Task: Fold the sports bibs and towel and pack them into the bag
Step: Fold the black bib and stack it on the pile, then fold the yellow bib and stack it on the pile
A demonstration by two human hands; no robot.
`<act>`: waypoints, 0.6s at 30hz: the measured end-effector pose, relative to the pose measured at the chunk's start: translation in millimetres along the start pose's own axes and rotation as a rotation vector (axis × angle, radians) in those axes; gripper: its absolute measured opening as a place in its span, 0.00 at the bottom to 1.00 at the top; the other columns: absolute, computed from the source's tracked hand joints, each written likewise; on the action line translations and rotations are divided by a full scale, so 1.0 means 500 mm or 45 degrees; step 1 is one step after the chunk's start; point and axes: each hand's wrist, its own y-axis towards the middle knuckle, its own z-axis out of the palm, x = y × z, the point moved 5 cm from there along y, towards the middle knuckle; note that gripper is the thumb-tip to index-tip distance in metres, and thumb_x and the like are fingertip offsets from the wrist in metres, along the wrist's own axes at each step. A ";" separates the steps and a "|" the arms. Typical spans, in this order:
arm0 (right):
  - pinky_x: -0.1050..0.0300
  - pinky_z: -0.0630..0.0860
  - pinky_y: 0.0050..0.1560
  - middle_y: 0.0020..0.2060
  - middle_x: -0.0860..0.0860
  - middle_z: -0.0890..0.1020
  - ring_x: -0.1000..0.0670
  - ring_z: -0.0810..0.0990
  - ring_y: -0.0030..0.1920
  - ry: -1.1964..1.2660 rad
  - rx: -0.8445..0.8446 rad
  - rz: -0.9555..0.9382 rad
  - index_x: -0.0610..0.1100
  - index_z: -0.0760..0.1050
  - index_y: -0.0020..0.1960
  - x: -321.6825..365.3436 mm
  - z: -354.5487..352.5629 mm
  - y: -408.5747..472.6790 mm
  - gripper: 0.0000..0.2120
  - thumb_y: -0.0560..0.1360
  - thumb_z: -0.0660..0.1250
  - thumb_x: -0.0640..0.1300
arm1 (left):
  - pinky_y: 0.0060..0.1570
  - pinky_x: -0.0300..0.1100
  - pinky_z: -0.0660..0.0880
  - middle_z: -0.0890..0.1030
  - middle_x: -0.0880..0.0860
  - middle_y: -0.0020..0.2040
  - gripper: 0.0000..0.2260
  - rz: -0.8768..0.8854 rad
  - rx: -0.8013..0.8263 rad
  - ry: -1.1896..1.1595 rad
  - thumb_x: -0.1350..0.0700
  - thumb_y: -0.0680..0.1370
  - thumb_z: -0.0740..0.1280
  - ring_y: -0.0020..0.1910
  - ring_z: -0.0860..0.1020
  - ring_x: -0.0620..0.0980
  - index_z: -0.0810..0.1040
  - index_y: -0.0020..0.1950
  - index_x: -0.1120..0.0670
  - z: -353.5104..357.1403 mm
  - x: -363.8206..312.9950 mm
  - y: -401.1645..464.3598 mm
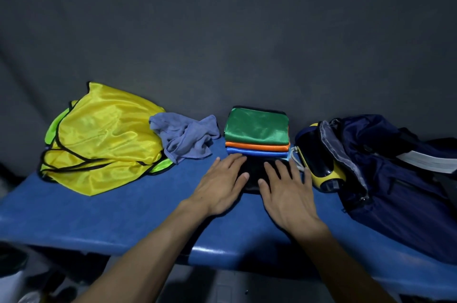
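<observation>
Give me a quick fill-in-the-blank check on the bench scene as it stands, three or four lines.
1. The top bib of the folded stack is ____ in colour.
2. Both the left hand and right hand press flat on a ____ folded bib.
3. The grey towel lies crumpled between the folded stack and the ____ bibs.
4. The navy bag sits to the ____ of the stack.

Missing words: green; black; yellow; right
</observation>
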 end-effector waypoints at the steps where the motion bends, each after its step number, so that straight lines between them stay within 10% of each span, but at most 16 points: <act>1: 0.34 0.50 0.77 0.77 0.48 0.66 0.40 0.56 0.80 -0.010 0.023 0.023 0.50 0.63 0.80 0.004 -0.006 0.001 0.32 0.82 0.39 0.60 | 0.75 0.50 0.63 0.68 0.48 0.76 0.21 0.035 -0.071 0.003 0.46 0.85 0.53 0.73 0.68 0.50 0.69 0.76 0.51 -0.030 0.003 -0.004; 5: 0.34 0.65 0.70 0.67 0.46 0.76 0.38 0.70 0.70 -0.049 -0.140 -0.011 0.46 0.76 0.69 0.036 -0.044 0.004 0.24 0.81 0.53 0.57 | 0.52 0.54 0.77 0.81 0.51 0.57 0.11 -0.058 -0.534 0.163 0.55 0.78 0.64 0.56 0.78 0.58 0.82 0.58 0.51 -0.209 0.090 -0.045; 11: 0.42 0.74 0.56 0.60 0.48 0.79 0.41 0.75 0.61 0.100 -0.361 -0.342 0.46 0.76 0.68 0.124 -0.069 0.001 0.22 0.76 0.62 0.51 | 0.72 0.64 0.58 0.60 0.58 0.79 0.32 -1.063 -0.475 0.524 0.54 0.73 0.76 0.76 0.56 0.65 0.69 0.75 0.44 -0.330 0.321 -0.203; 18: 0.43 0.75 0.61 0.67 0.45 0.76 0.40 0.74 0.67 0.282 -0.262 -0.565 0.46 0.71 0.75 0.258 -0.052 0.010 0.28 0.75 0.63 0.50 | 0.54 0.56 0.75 0.82 0.54 0.58 0.08 -0.890 -0.864 0.258 0.53 0.79 0.70 0.56 0.79 0.62 0.82 0.57 0.51 -0.365 0.344 -0.245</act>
